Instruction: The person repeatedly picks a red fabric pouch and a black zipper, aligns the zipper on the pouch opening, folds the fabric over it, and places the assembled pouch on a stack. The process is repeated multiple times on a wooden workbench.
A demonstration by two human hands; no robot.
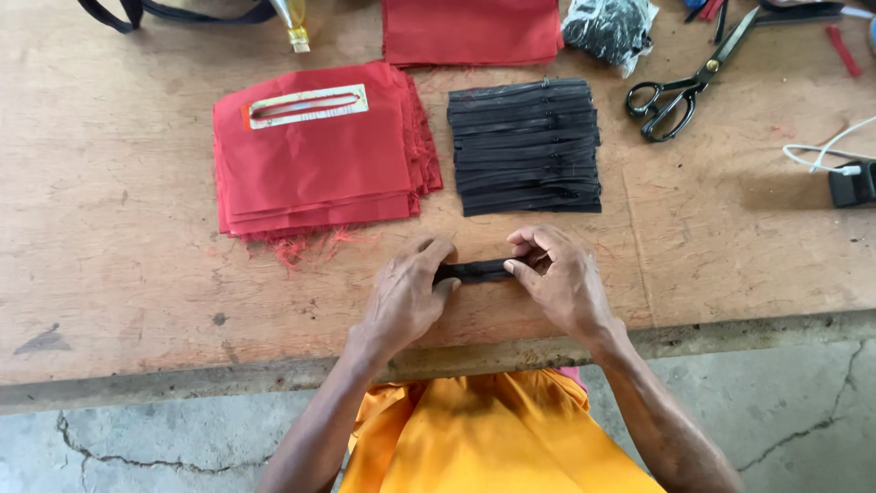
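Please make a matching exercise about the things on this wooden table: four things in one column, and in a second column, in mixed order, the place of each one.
Things:
1. black zipper
2. scissors
3. metal template
4. stack of black zippers

Places:
a. on top of the red fabric pile
b. held between the left hand and the right hand
c. right of the red fabric pile, beyond the hands
d. far right part of the table, handles toward the person

Pairs: 1-b, 2-d, 3-a, 4-c
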